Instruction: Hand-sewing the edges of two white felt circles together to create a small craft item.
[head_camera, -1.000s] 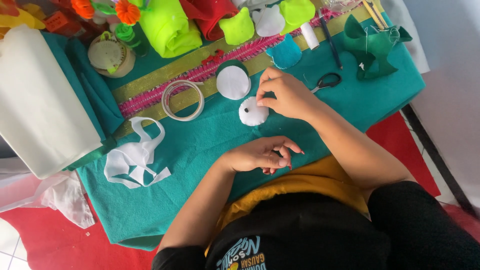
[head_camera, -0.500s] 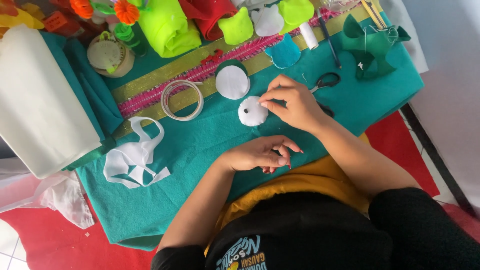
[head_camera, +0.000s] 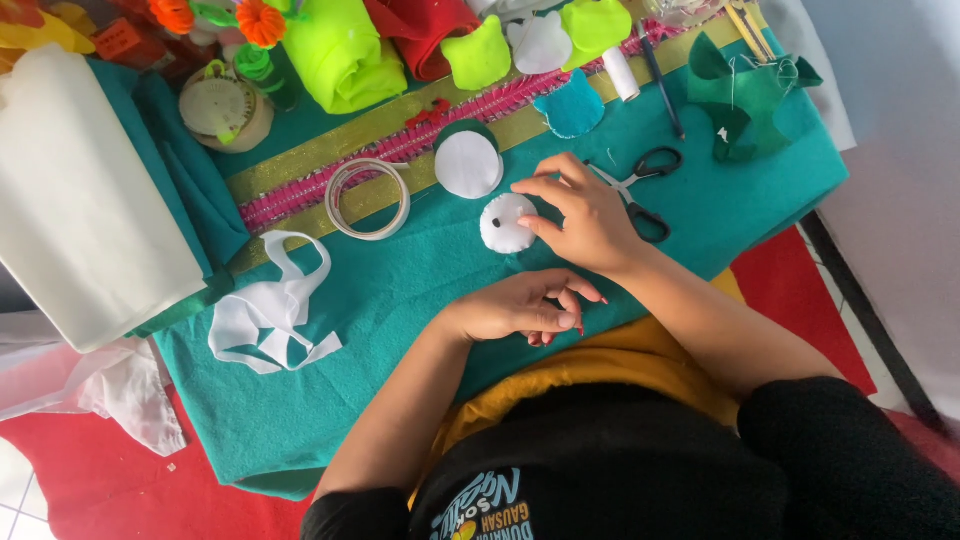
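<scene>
- In the head view, the right hand (head_camera: 585, 215) was at the centre of the frame, and its fingertips touched the right edge of a small white padded disc (head_camera: 505, 223). The fingers were a little spread and bent and lay on the disc; they were not clamped around it.
- The disc lay on the teal felt sheet (head_camera: 400, 300), just below a flat white circle (head_camera: 468, 165). It had a small dark dot near its middle.
- The left hand (head_camera: 525, 308) rested on the felt below the disc, apart from it. Its fingers were curled loosely together, and I could not tell if it held something.
- Black-handled scissors (head_camera: 640, 185) lay just to the right of the right hand.
- A ring of clear tape (head_camera: 368, 198) lay left of the white circle, on a yellow and pink band.
- White fabric scraps (head_camera: 270, 315) lay at the lower left, and a big white roll (head_camera: 85, 200) was at the left edge.
</scene>
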